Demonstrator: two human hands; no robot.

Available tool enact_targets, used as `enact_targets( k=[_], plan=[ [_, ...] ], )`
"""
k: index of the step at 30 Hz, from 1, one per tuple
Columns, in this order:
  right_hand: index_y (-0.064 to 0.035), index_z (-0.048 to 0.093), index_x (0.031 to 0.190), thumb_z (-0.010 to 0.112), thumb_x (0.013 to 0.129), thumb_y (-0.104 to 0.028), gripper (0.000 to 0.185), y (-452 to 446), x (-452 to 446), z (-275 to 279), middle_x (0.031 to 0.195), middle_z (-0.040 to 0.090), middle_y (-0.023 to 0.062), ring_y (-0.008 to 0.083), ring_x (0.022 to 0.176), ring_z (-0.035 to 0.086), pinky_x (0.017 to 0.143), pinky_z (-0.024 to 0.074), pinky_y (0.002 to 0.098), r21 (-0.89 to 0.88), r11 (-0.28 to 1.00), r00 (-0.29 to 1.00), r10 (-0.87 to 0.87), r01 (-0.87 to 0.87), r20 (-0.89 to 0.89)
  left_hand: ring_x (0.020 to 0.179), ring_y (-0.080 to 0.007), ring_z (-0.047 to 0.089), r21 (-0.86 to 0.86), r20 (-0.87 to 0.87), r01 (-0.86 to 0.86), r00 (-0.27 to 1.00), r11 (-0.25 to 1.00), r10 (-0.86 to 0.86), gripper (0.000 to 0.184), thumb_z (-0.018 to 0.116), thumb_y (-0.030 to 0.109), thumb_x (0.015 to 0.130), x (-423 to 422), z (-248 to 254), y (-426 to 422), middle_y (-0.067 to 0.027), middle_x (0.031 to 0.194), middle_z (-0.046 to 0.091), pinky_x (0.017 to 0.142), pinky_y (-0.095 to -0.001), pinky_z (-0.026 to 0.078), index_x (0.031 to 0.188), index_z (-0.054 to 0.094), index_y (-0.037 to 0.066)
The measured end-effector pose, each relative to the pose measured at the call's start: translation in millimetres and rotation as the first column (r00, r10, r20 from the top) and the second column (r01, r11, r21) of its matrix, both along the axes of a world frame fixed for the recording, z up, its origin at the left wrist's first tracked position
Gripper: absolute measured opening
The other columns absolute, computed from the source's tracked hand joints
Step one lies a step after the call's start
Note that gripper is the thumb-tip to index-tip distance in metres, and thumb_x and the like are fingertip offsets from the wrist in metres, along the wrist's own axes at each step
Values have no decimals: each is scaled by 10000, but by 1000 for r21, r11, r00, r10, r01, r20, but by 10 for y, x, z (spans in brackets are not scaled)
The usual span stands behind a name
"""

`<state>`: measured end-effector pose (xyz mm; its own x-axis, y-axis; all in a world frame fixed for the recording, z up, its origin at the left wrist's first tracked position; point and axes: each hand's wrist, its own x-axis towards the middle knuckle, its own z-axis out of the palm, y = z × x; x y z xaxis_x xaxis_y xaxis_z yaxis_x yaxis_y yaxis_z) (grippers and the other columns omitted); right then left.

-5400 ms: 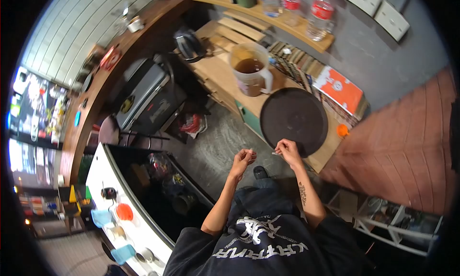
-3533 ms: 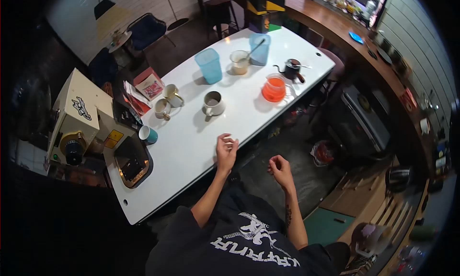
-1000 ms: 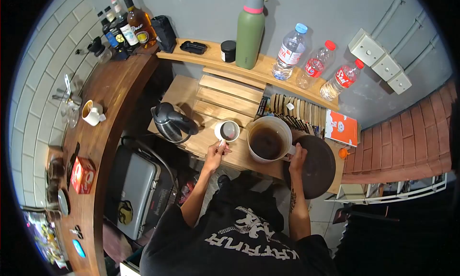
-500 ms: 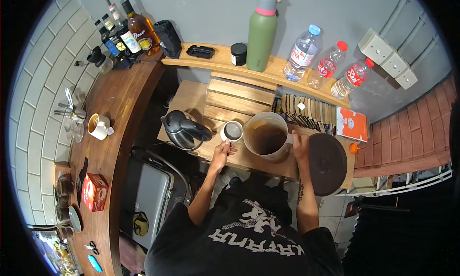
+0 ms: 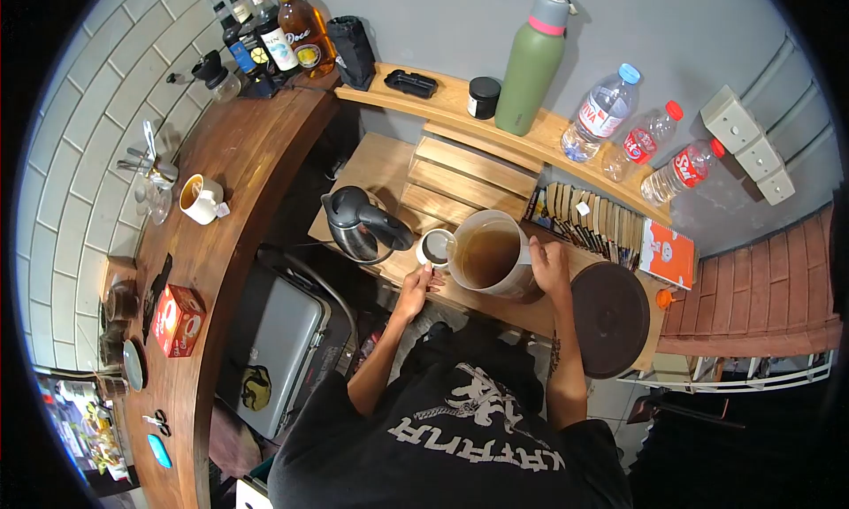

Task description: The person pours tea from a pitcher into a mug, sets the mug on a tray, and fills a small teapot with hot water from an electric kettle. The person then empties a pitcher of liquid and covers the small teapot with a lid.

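Note:
My left hand (image 5: 416,292) is closed on a white cup (image 5: 424,259), pinching it at its near side. Some liquid seems to show inside the cup. A large translucent pitcher (image 5: 473,282) with brown liquid in it is tilted left, its lip right at the cup's rim. My right hand (image 5: 550,266) grips the pitcher's handle on the right. Whether a stream runs between the two vessels I cannot make out. Just left of the cup stands a black electric kettle (image 5: 351,225). To the right of the pitcher lies a round dark lid (image 5: 610,320).
Bottles and a green flask (image 5: 531,71) line the narrow wooden shelf (image 5: 424,108) behind. Books (image 5: 592,226) and an orange notebook (image 5: 665,252) stand at the back right. The curved counter (image 5: 256,173) on the left holds a mug (image 5: 202,199) and a red box (image 5: 179,321).
The pitcher has tipped further left toward the cup, and its brown liquid has shifted toward that side. My view has turned slightly, moving the surroundings across it.

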<state>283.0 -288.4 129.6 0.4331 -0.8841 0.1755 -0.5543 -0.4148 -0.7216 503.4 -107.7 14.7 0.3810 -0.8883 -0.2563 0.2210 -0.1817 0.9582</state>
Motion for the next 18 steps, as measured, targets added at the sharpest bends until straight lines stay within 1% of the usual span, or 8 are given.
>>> enact_targets(
  k=[1, 5, 8, 10, 11, 13, 15, 18],
  plan=[
    [82, 536, 581, 551, 880, -298, 485, -5, -8, -32, 572, 490, 290, 444, 527, 530, 514, 373, 483, 2, 1000, 999, -21, 21, -44, 814, -180, 639, -3, 4, 7, 1000, 1000, -7, 514, 369, 448, 1001, -1, 0, 13, -100, 890, 623, 731, -299, 498, 969, 570, -24],
    [88, 543, 589, 545, 873, -333, 508, 51, 14, 6, 595, 498, 304, 452, 569, 554, 536, 391, 496, 29, 1000, 998, -10, 12, -67, 814, -177, 639, -7, -23, -5, 1000, 1000, 5, 514, 367, 450, 1002, -38, -42, 52, -96, 876, 625, 728, -297, 495, 963, 569, -22],
    [91, 555, 594, 543, 868, -336, 508, 60, 23, -35, 601, 512, 303, 445, 579, 570, 544, 407, 498, 36, 998, 995, 45, -42, -86, 816, -177, 638, -14, -15, -19, 1000, 1000, 19, 515, 362, 451, 1002, -45, -114, 69, -92, 867, 624, 727, -300, 494, 960, 570, -18],
    [81, 469, 566, 513, 913, -297, 514, 89, 52, -33, 522, 409, 259, 401, 451, 464, 485, 329, 463, -41, 997, 998, 59, -60, -26, 812, -177, 637, -12, -12, -23, 1000, 1000, 23, 516, 360, 452, 1002, -51, -153, 83, -92, 864, 624, 727, -302, 494, 961, 572, -17],
    [81, 469, 566, 513, 913, -297, 514, 104, 57, -26, 522, 409, 259, 401, 451, 464, 485, 329, 463, -38, 997, 998, 64, -65, -27, 809, -177, 636, -12, -6, -24, 1000, 1000, 24, 518, 358, 453, 1003, -51, -173, 92, -93, 862, 625, 727, -305, 495, 963, 573, -16],
    [84, 493, 572, 511, 903, -320, 522, 170, 94, 129, 544, 450, 275, 420, 498, 521, 498, 354, 475, -18, 998, 994, 51, -52, -96, 805, -175, 633, -25, 1, -29, 1000, 999, 29, 519, 355, 454, 1003, -50, -246, 113, -94, 862, 627, 727, -306, 495, 961, 574, -15],
    [84, 501, 575, 512, 896, -328, 523, 207, 124, 168, 557, 465, 281, 426, 517, 535, 505, 367, 477, -16, 999, 993, 49, -51, -112, 801, -174, 631, -39, 9, -35, 999, 999, 35, 521, 351, 455, 1004, -53, -281, 143, -95, 863, 630, 726, -307, 496, 959, 575, -13],
    [87, 516, 581, 515, 883, -342, 525, 274, 168, 304, 584, 486, 294, 437, 553, 559, 521, 390, 483, -3, 998, 991, 56, -56, -124, 795, -169, 624, -63, -53, -44, 998, 997, 41, 518, 349, 450, 1005, -76, -252, 188, -97, 861, 631, 726, -305, 497, 953, 577, -12]
  ],
)
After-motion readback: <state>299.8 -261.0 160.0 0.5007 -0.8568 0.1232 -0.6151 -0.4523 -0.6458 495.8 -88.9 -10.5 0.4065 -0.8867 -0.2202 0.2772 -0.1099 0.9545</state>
